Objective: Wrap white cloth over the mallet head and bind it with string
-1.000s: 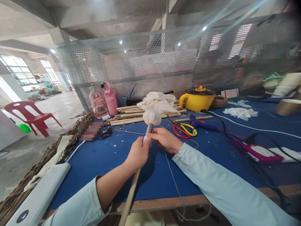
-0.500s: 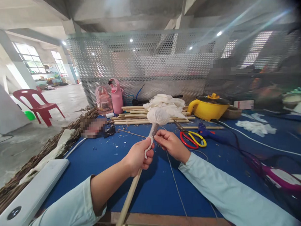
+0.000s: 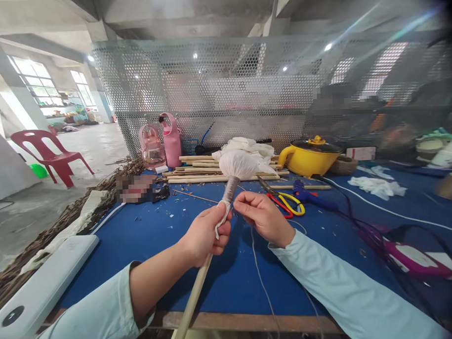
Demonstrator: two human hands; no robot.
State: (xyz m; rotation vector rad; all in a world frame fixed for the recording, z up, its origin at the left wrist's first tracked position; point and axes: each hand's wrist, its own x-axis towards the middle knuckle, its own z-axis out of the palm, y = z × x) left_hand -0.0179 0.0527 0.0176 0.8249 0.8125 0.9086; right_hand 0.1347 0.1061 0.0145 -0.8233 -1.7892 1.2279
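Observation:
My left hand (image 3: 208,232) is closed around a wooden stick (image 3: 195,296), which slants up and away from me over the table. A white cloth bundle (image 3: 237,163) forms a round head on its far end. Below that head, grey string (image 3: 230,189) is wound round the cloth neck, and a loose cloth tail (image 3: 220,223) shows at my left fingers. Just right of the neck, my right hand (image 3: 263,217) pinches the thin string. A slack length of string (image 3: 259,272) hangs beneath it to the table's front edge.
Several wooden sticks (image 3: 196,179) and white cloth lie behind the bundle. Scissors (image 3: 286,204), a blue glue gun (image 3: 312,198) and a yellow pot (image 3: 312,159) are to the right. Pink bottles (image 3: 172,144) stand at the back left. A white power bank (image 3: 48,284) lies near left.
My right hand has moved slightly right and down, apart from the neck. My left hand keeps its grip on the stick. The whole view has shifted a little.

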